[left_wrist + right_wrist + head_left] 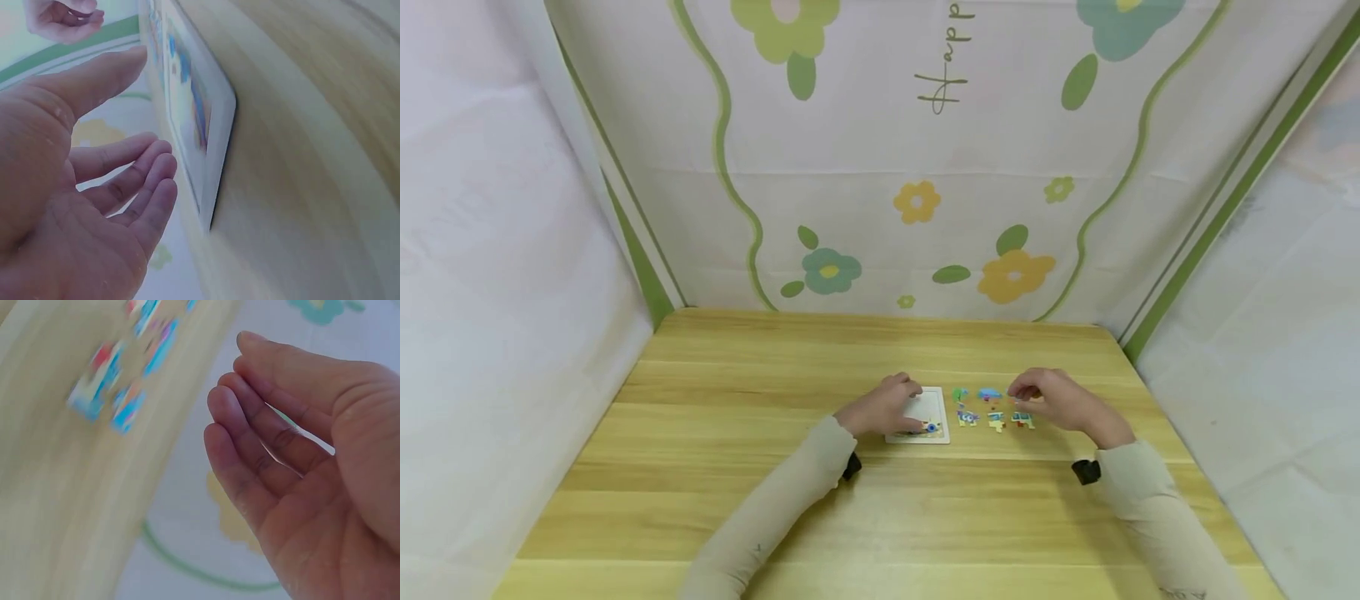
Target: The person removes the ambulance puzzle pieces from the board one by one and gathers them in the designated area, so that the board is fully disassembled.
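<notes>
A white-framed puzzle board (931, 403) lies on the table, with a few coloured parts in its lower section. My left hand (883, 406) hovers at the board's left side. Its thumb and fingers are spread apart, and the left wrist view shows them beside the board's rim (220, 106), holding nothing. Loose puzzle pieces lie right of the board, among them a blue piece (990, 393), a green one (958, 395) and a purple one (967, 418). Over the rightmost pieces hangs my right hand (1060, 402), its fingers loosely bent with nothing visible between them. Blurred pieces (97, 384) appear below it in the right wrist view.
The wooden table (760, 383) extends around the board and pieces. A white floral cloth (865, 150) hangs behind it, and pale cloth walls (482, 292) stand at both sides. Black wrist straps (1086, 472) sit near the cuffs.
</notes>
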Motion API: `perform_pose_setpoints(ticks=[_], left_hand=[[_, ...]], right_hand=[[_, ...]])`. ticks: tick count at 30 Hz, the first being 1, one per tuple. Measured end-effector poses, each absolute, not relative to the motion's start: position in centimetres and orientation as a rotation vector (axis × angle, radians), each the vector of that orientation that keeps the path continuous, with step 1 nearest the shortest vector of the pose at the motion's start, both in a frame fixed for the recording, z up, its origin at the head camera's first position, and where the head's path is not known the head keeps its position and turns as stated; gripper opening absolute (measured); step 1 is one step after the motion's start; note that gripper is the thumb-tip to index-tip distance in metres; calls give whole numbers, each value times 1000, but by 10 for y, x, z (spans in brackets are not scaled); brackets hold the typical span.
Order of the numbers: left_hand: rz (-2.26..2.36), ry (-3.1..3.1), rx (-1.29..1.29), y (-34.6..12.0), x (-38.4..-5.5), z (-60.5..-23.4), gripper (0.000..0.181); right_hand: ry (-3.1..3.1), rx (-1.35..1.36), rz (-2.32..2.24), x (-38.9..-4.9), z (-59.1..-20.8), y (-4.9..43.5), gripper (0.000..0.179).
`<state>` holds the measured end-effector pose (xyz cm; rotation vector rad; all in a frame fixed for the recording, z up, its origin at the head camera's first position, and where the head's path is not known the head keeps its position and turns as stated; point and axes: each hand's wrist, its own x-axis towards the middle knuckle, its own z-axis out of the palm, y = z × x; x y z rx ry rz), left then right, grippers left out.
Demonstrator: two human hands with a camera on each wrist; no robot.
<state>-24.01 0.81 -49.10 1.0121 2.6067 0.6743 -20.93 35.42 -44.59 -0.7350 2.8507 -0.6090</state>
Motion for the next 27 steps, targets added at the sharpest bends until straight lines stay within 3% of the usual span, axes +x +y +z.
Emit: perform_pose_setpoints(ticks=[12,27], left_hand=[[817,2579,961,-49,-220,-489,62],[834,2613,974,-46,-214,-503,58]], right_hand=[[2691,-1018,-575,-204,-448,269,24],[2674,-1057,-531,-209,-473,201,35]])
